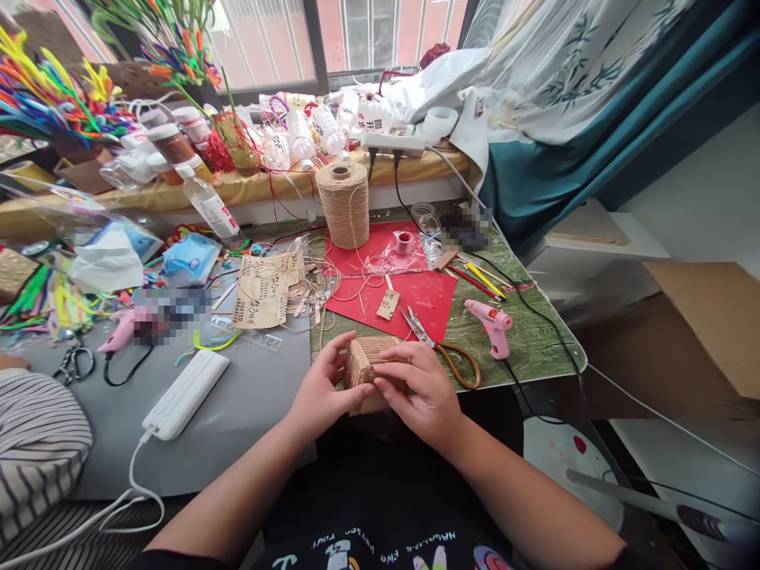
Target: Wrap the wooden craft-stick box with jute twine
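The left hand (324,384), half curled, grips a twine-wrapped block (359,360); the right hand (426,389), fingers bent, touches its right side. The block lies between both palms at the green tabletop's (534,340) near edge. Beyond are scissors (439,346), red sheets (428,302), a twine spool (343,212), then a cluttered windowsill (436,169) and window (392,39).

The tan paper sheet (261,289) says "COATED" and "ABRASIVE" in dark letters. The small tan scrap (388,305) has letters too tiny to read. The leaning bottle (214,212) has red signs, and the black shirt (380,483) has white words, all too blurry.
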Motion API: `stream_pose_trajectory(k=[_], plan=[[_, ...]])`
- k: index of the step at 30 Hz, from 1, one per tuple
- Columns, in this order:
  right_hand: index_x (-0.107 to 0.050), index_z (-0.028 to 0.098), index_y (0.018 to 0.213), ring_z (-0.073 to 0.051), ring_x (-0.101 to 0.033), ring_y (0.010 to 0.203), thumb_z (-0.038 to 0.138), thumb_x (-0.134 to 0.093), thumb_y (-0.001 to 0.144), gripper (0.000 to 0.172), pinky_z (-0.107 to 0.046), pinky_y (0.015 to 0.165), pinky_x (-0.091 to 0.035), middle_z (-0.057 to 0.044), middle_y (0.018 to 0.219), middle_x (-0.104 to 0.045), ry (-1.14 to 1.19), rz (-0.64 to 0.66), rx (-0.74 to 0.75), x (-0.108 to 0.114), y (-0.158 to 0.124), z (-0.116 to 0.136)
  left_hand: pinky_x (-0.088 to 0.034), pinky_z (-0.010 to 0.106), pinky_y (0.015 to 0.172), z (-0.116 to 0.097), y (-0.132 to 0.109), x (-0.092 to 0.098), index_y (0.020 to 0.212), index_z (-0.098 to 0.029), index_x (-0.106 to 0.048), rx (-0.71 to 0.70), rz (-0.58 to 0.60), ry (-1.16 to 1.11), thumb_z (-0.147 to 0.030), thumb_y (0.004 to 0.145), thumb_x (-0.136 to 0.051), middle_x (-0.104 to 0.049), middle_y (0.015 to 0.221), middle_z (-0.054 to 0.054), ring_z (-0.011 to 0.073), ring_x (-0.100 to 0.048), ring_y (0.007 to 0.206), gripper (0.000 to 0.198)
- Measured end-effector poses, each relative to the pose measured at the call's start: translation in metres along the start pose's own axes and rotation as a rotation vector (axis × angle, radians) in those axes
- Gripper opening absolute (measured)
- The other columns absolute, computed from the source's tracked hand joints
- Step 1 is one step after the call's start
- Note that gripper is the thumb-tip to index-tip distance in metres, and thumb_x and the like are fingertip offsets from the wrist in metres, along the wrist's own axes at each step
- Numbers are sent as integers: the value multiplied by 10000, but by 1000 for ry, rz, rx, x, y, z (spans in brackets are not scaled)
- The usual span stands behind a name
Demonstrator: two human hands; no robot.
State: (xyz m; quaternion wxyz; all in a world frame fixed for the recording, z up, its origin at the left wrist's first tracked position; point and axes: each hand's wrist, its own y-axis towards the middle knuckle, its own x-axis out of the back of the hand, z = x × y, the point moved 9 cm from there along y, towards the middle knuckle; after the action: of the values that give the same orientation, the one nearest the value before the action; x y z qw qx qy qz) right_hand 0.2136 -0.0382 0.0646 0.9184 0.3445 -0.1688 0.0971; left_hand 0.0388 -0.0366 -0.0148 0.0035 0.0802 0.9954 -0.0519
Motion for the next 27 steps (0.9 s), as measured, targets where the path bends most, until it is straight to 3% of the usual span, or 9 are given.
stream_pose_trajectory(k=[5, 10, 12, 17, 23, 27], plan=[[-758, 297, 1129, -245, -691, 1004, 141, -750, 936, 249, -462, 901, -574, -57, 1075, -759, 32, -20, 26, -4, 3, -2, -524, 475, 1062, 2, -1, -2, 1517, -283, -398, 27, -21, 47, -327, 756, -917, -664, 1355, 122, 316, -656, 1248, 922], [-718, 285, 1182, -261, -681, 1015, 109, -732, 928, 310, -508, 946, -549, -65, 1114, -762, -85, 12, 183, -6, -5, 4, -541, 484, 1042, 3, -5, -1, 1510, -276, -388, 58, -50, 64, -356, 774, -904, -666, 1347, 131, 316, -680, 1216, 903], [-679, 273, 1162, -258, -680, 1002, 113, -689, 947, 268, -522, 965, -542, -65, 1090, -754, -78, -15, 175, -3, -5, 3, -547, 482, 1034, 4, -5, 0, 1506, -280, -386, 70, -63, 60, -359, 768, -908, -657, 1361, 133, 317, -683, 1210, 907], [-539, 269, 1078, -253, -686, 968, 272, -479, 1073, 61, -493, 909, -561, -78, 1031, -701, 130, -216, -108, 21, -9, -25, -549, 481, 1040, 10, -3, 4, 1503, -291, -386, 92, -64, 0, -365, 786, -893, -625, 1410, 132, 322, -666, 1236, 881], [-541, 255, 992, -202, -633, 778, 403, -474, 1092, 191, -381, 756, -544, -31, 867, -668, 340, -448, -417, 47, -32, -77, -517, 452, 1098, 17, 4, 16, 1487, -285, -427, 88, -98, -109, -364, 825, -854, -548, 1504, 122, 312, -598, 1336, 792], [-529, 228, 724, -161, -513, 581, 410, -441, 1102, 429, -319, 598, -470, 4, 630, -569, 393, -359, -519, 43, -40, -99, -463, 478, 1159, 27, 9, 28, 1476, -268, -469, 92, -129, -142, -406, 865, -805, -538, 1516, 119, 319, -559, 1378, 710]])
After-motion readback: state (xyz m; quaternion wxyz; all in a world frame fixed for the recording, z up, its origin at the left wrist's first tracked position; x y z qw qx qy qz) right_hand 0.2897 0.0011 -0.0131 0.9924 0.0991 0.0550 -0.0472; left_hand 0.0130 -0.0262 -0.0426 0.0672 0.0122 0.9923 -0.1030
